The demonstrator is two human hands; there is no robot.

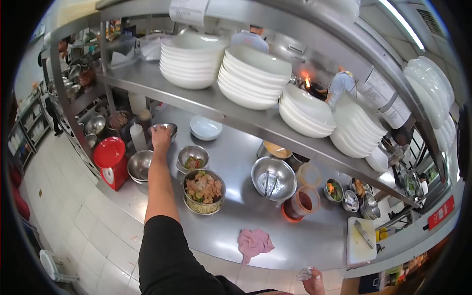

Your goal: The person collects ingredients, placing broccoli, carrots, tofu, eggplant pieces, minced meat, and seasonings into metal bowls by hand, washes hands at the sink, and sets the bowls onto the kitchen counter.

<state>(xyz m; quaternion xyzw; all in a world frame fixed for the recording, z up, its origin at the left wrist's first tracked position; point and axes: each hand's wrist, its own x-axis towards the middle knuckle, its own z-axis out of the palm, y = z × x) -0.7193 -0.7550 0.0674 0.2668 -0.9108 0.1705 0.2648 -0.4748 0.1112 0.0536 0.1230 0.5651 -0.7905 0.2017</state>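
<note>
My left hand (pixel 161 135) reaches far over the steel counter, its fingers curled at the rim of a small metal bowl (pixel 172 129). Close to that forearm are a metal mixing bowl (pixel 139 166), a bowl of chopped vegetables (pixel 193 158) and a bowl of cooked meat pieces (pixel 203 188). That meat bowl sits on another bowl holding noodles or sprouts (pixel 202 208). Low at the front edge, my right hand (pixel 313 282) is closed, with something white and crumpled at its fingertips that I cannot make out. A pink cloth (pixel 255 243) lies nearest to it.
A shelf (pixel 196 102) with stacked white bowls (pixel 253 78) crosses above the counter. A red scale (pixel 112 160) and squeeze bottle (pixel 138 136) stand left. Rightward are a bowl with tongs (pixel 273 178), sauce tub (pixel 300 202) and board with knife (pixel 361 241). People work behind, near flames.
</note>
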